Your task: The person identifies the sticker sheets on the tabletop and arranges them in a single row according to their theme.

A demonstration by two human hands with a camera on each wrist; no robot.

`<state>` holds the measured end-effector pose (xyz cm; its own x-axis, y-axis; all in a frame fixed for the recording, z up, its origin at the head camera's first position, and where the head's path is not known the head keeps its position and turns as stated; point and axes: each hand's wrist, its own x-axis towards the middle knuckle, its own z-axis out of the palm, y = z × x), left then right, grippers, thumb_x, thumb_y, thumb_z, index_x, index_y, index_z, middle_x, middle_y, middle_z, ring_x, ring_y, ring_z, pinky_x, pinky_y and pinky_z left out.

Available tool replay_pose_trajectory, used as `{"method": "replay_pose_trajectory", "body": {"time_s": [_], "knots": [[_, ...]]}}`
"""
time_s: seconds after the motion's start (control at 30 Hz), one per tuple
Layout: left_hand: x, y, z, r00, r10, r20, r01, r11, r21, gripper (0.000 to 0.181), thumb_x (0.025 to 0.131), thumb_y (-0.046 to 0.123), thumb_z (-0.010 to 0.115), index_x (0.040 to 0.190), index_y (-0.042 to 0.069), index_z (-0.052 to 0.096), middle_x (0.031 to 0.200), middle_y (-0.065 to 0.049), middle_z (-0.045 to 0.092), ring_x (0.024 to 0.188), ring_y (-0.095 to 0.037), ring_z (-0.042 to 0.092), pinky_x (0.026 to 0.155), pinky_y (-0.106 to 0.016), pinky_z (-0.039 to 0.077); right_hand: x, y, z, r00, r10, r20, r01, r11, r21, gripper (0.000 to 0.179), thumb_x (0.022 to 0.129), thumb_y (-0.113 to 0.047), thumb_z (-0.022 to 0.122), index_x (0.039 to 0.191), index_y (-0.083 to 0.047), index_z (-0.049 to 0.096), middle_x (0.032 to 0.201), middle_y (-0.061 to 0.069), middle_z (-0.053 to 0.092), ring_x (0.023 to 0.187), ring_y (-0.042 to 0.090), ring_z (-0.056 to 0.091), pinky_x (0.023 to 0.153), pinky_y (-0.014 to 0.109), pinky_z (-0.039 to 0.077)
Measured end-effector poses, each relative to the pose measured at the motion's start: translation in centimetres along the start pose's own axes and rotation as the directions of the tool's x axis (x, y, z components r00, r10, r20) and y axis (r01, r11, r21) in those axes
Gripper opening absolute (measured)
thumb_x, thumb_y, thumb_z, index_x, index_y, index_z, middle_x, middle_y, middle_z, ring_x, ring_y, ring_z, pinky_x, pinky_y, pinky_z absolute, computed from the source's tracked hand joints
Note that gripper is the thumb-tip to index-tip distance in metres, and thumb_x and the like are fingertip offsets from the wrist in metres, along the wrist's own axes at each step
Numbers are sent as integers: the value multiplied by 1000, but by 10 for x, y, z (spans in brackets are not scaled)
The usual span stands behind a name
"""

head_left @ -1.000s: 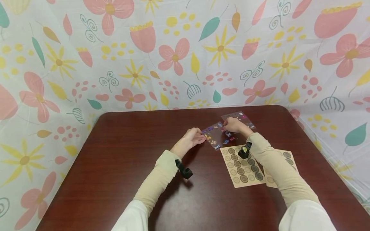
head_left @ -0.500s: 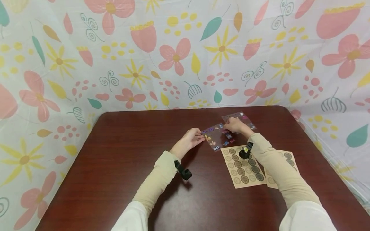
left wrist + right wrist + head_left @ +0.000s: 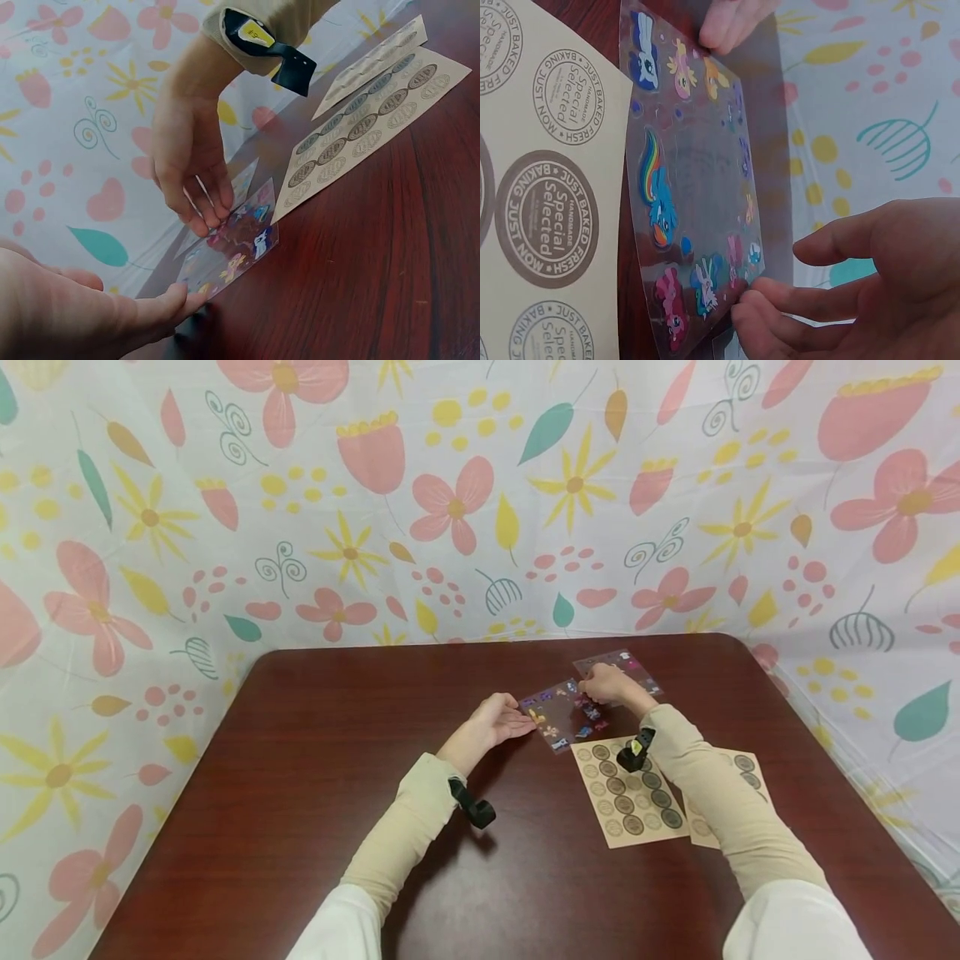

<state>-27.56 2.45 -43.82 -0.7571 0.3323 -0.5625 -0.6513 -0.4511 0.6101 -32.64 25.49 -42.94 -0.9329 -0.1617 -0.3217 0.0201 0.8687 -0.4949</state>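
Sticker sheet (image 3: 694, 187), clear and thin, lay on the bench (image 3: 322, 768) between two hands; at its left edge the left hand (image 3: 497, 720) reached with fingers nearly straight, whose tips seemed to touch the film but gripped nothing. At the far right corner, the right hand (image 3: 609, 684) had loosely bent fingers and a thumb apart, apparently grasping nothing, with a second clear sheet (image 3: 636, 670) beside it. I judged that unequal pushing could slide or buckle the film, making its near corner catch on the neighbouring tan label sheet (image 3: 628, 795).
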Motion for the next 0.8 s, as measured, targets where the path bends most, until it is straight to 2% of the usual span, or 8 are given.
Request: {"method": "replay_pose_trajectory", "body": {"time_s": [0.13,0.27,0.37,0.43,0.53,0.6,0.67,0.8], "knots": [[4,-2,1,1000,-3,-6,3,1000,-22,55,95,1,35,143,-19,18,146,-41,27,137,-47,35,117,-48,33,-1,-2,1,1000,3,-8,-3,1000,9,33,95,-14,47,63,-6,53,52,-2,48,49,10,46,51,26,43],[6,-3,1,1000,-12,-6,12,1000,-29,56,93,0,35,143,-19,19,147,-39,29,138,-46,35,118,-47,31,-2,-5,2,999,36,-2,-36,995,89,22,96,-15,46,87,4,53,58,0,52,51,11,50,54,28,49],[6,-3,1,1000,-21,-3,20,999,-27,56,93,0,35,144,-18,20,147,-38,29,139,-45,34,119,-47,30,-3,-6,3,998,60,1,-59,991,118,25,97,-17,44,102,8,47,57,-1,49,49,9,47,52,26,48],[4,-3,2,1000,-8,-9,8,1000,12,56,92,1,35,143,-18,22,147,-38,30,138,-45,35,118,-47,30,-4,-6,3,997,70,-18,-69,994,80,25,96,-18,45,97,7,50,53,-3,44,46,8,44,48,22,43],[1,-3,2,999,43,-32,-38,991,125,51,92,1,37,139,-17,31,144,-36,37,135,-44,41,116,-46,35,-6,-6,2,994,92,-60,-90,995,38,21,93,-18,47,82,0,50,49,-4,40,42,8,42,45,21,42],[-1,-4,2,995,85,-52,-73,978,196,47,91,1,39,134,-17,38,140,-36,43,131,-44,47,112,-45,40,-9,-7,1,992,105,-68,-102,993,56,21,91,-17,47,75,-4,49,49,-3,41,44,8,45,48,23,48],[-2,-5,3,991,113,-66,-94,966,243,42,90,0,40,130,-15,42,137,-36,47,127,-44,51,109,-44,44,-11,-7,1,992,114,-55,-108,989,98,20,91,-17,47,75,-5,48,53,-2,45,49,11,49,56,28,54],[-8,-5,6,991,120,-58,-99,955,281,46,89,1,42,132,-14,37,138,-37,42,128,-45,49,109,-43,44,-12,-7,1,992,118,-33,-113,986,123,21,92,-18,47,76,-4,50,59,1,49,57,15,54,66,33,59]]}}
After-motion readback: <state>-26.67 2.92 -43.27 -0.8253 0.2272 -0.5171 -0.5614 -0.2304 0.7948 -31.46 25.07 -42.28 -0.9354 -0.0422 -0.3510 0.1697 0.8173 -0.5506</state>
